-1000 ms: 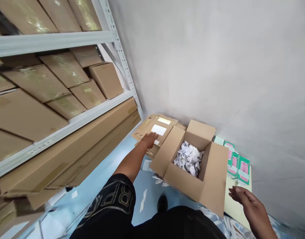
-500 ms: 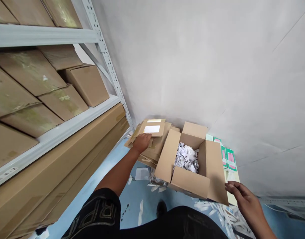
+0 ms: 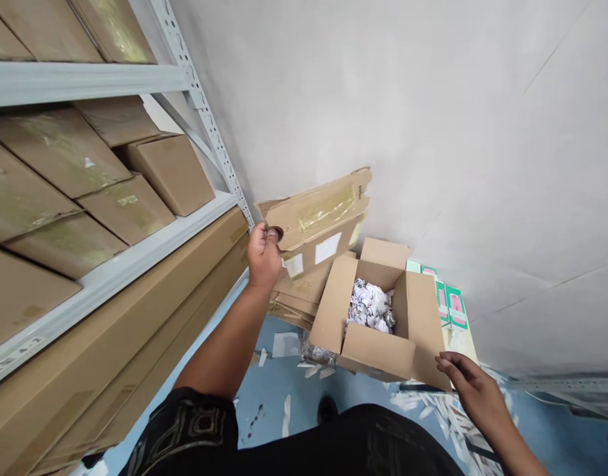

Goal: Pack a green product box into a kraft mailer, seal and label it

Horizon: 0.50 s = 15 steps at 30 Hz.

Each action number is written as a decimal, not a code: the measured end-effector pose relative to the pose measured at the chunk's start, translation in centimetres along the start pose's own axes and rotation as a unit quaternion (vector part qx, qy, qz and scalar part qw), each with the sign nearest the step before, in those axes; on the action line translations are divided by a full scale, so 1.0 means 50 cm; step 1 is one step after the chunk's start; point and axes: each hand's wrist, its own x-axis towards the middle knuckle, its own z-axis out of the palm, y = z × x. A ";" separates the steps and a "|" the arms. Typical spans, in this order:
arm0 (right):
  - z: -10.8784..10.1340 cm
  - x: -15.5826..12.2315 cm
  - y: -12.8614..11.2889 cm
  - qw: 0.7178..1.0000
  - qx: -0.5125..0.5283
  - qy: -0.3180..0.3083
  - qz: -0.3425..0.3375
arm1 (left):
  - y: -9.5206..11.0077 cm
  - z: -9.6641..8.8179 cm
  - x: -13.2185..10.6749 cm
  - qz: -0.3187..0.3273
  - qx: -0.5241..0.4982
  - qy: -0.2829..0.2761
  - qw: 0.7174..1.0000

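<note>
Left grip (image 3: 264, 254) pinches flattened carton (image 3: 320, 210) over stack (image 3: 295, 299); open box (image 3: 380, 357) beside, shelf (image 3: 135, 254) left.

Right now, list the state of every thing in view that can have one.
Flattened brown cardboard box: folded flat, held up, tilted.
Left hand: shut on its edge.
Open brown cardboard box: flaps open, crumpled white paper inside.
Right hand: open, by a flap.
Brown shelf boxes: closed.

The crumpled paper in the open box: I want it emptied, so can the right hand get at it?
Probably yes. The right hand is at the near corner of the box, which stands open, and nothing covers the crumpled paper.
</note>
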 end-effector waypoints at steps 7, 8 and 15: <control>-0.012 -0.021 0.008 0.974 0.219 -0.034 -0.039 | 0.141 0.171 -0.249 -0.194 -0.125 -0.104 0.967; -0.021 -0.031 0.012 0.965 0.253 -0.041 -0.051 | 0.162 0.199 -0.293 -0.219 -0.137 -0.139 0.956; -0.215 -0.094 0.122 0.878 0.462 0.101 0.069 | 0.298 0.421 -0.569 -0.345 -0.326 -0.275 0.836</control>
